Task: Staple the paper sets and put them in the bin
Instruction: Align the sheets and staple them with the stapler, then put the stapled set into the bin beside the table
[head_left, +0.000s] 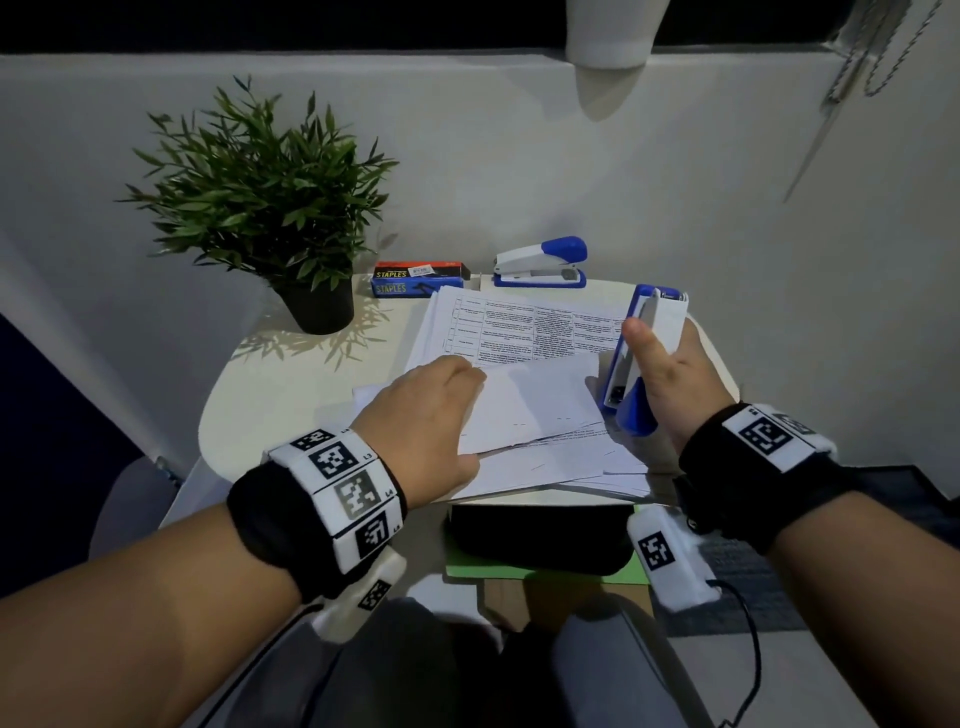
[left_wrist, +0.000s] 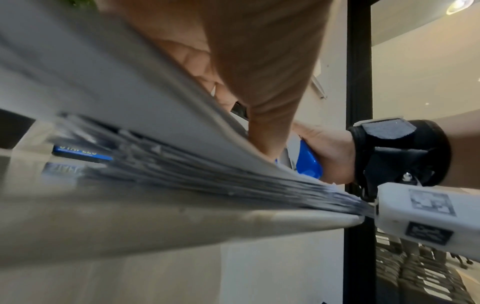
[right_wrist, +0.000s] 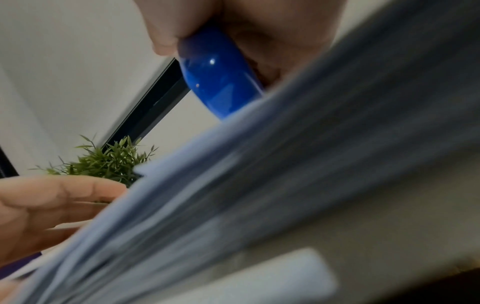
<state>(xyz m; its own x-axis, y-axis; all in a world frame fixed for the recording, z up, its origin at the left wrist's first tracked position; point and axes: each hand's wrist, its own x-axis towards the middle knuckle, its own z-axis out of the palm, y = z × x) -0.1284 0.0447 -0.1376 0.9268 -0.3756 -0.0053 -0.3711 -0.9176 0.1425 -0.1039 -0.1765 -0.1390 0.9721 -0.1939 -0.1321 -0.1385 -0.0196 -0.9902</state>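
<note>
A stack of printed papers (head_left: 519, 322) covers the small round white table (head_left: 270, 395). My left hand (head_left: 467, 395) grips the left edge of the top paper set (head_left: 535, 410), and the sheet hides its fingertips. The left wrist view shows this set (left_wrist: 130, 98) curving up off the pile. My right hand (head_left: 670, 364) holds a blue and white stapler (head_left: 657, 317) upright at the set's right edge, with the thumb on its front. Its blue end (right_wrist: 218, 78) sits just above the paper edges (right_wrist: 285, 185). A black bin (head_left: 540, 535) stands below the table's near edge.
A second blue and white stapler (head_left: 540, 262) and two boxes of staples (head_left: 415, 280) lie at the back of the table. A potted green plant (head_left: 270, 208) stands at the back left. A green folder (head_left: 545, 574) lies under the bin. A white wall rises close behind.
</note>
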